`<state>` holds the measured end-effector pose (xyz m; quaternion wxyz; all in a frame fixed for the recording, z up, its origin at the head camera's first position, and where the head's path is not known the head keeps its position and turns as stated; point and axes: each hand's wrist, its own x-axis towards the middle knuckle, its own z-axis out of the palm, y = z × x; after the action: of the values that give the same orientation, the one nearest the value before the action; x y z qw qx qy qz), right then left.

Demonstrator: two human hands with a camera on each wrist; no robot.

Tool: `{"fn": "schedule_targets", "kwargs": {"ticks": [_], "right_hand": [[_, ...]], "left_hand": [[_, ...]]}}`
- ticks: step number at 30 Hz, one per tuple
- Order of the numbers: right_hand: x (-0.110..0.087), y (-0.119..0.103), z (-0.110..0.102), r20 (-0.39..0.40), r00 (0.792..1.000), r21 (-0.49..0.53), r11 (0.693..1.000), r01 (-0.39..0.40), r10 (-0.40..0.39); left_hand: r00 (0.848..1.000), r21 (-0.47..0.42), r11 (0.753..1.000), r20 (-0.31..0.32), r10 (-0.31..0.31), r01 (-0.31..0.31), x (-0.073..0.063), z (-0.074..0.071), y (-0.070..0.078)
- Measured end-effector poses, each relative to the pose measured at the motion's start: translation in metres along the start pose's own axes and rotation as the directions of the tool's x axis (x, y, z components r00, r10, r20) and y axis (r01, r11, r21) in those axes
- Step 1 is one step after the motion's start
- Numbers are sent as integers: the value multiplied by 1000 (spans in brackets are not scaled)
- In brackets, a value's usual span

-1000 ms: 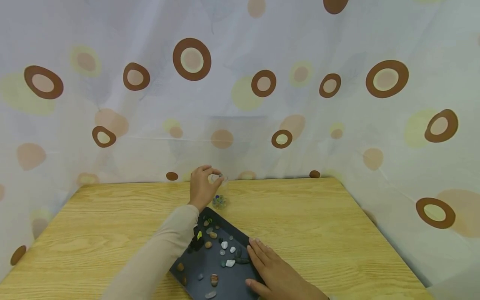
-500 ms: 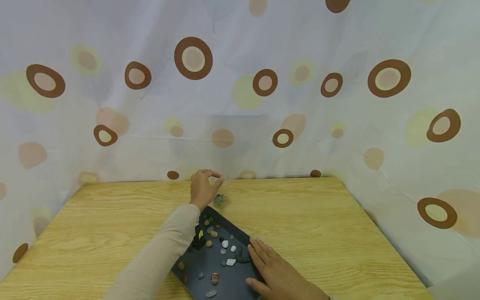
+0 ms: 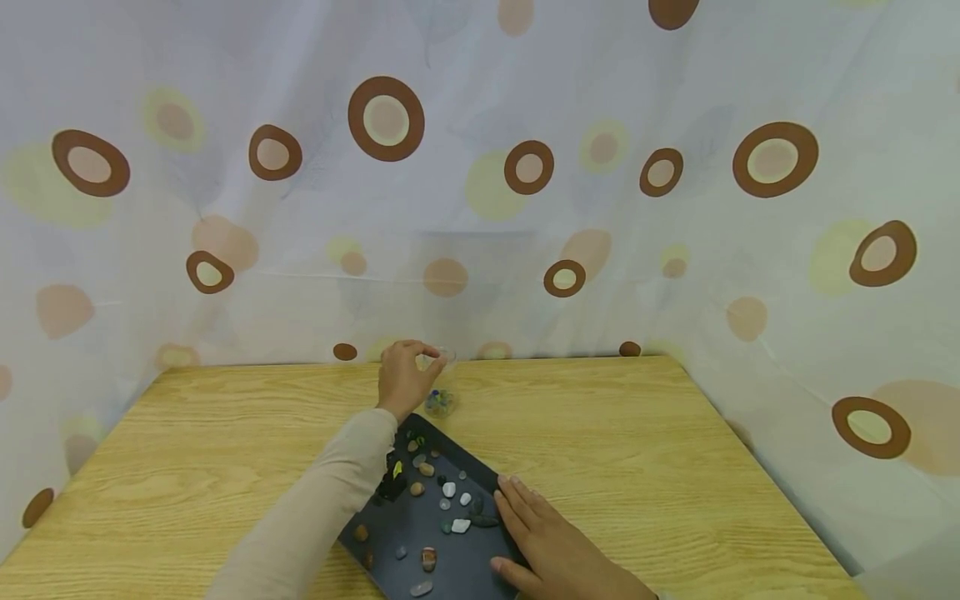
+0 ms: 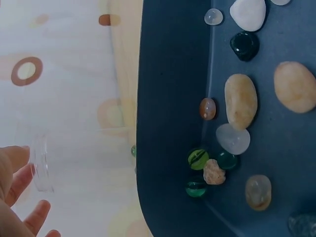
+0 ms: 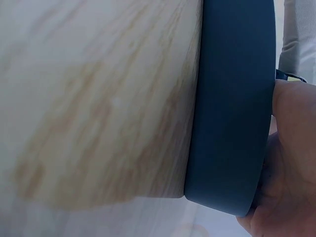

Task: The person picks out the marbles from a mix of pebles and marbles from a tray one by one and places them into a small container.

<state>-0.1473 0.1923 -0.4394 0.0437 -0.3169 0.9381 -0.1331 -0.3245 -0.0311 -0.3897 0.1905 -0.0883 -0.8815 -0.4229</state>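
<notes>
My left hand is at the far end of the tray, thumb and forefinger at the rim of a tall clear jar with several glass marbles at its bottom. In the left wrist view the fingertips meet the clear jar's rim. My right hand rests with straight fingers over the right edge of a dark tray, thumb towards its inside. The right wrist view shows the tray's outer wall bare, the hand at its upper edge. Stones lie scattered in the tray, including a white stone.
Green marbles lie in the tray's far corner beside a tan stone. The tray stands turned at an angle on a wooden table. Behind the table hangs a white curtain with brown rings. A black device is on the left wrist.
My left hand has dipped slightly at the jar's rim. The right hand, tray and stones stay where they were; the whole view shifts a little.
</notes>
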Motion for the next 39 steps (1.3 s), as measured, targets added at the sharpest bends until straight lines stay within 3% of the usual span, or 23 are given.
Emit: {"fn": "schedule_targets", "kwargs": {"ticks": [14,24,31,34,39], "right_hand": [[0,-2,-4,20,1000,25,1000,-9,8],[0,-1,-3,17,1000,9,1000,-3,3],[0,-1,-2,1,1000,4,1000,6,-6],[0,0,-1,-11,1000,-11,1000,12,-12],[0,0,0,-14,1000,-29,1000,11,-11]], "left_hand": [[997,-3,999,59,42,-42,-3,-12,-10],[988,19,994,112,107,-110,-15,-33,-15],[955,133,958,192,227,-255,-30,-44,-30],[938,187,939,253,237,-288,-38,-47,-36],[897,272,891,361,256,-364,-51,-49,-46]]}}
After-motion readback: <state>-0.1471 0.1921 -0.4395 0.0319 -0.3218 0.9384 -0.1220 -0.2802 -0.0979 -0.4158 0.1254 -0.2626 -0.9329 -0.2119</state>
